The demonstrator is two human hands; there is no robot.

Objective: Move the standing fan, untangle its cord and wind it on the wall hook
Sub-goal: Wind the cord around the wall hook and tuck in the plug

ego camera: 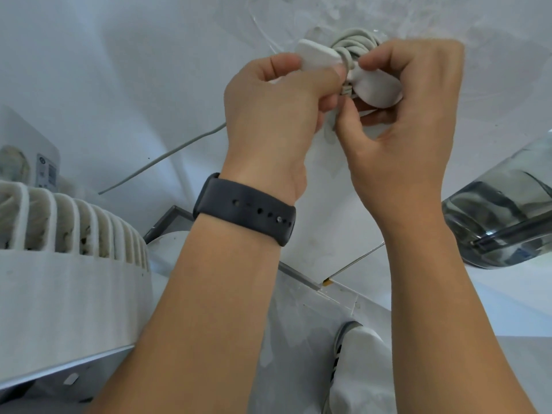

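Observation:
Both hands are raised against the white wall, working at the wall hook (380, 89), a white rounded piece. The grey cord (357, 44) is wound in several loops around it. My left hand (277, 109), with a dark watch band on its wrist, pinches the white plug (318, 56) between thumb and fingers. Curled around the hook and the coil, my right hand (406, 109) has its thumb under them. One strand of cord (161, 158) runs down and left from the hands toward the white standing fan (68, 258), whose ribbed grille fills the lower left.
A shiny metal fixture (501, 216) juts in from the right edge. Below the hands a grey ledge (301, 279) meets the wall. A foot in a white shoe (358, 363) stands on the floor at the bottom. A labelled white device (30, 162) sits at the far left.

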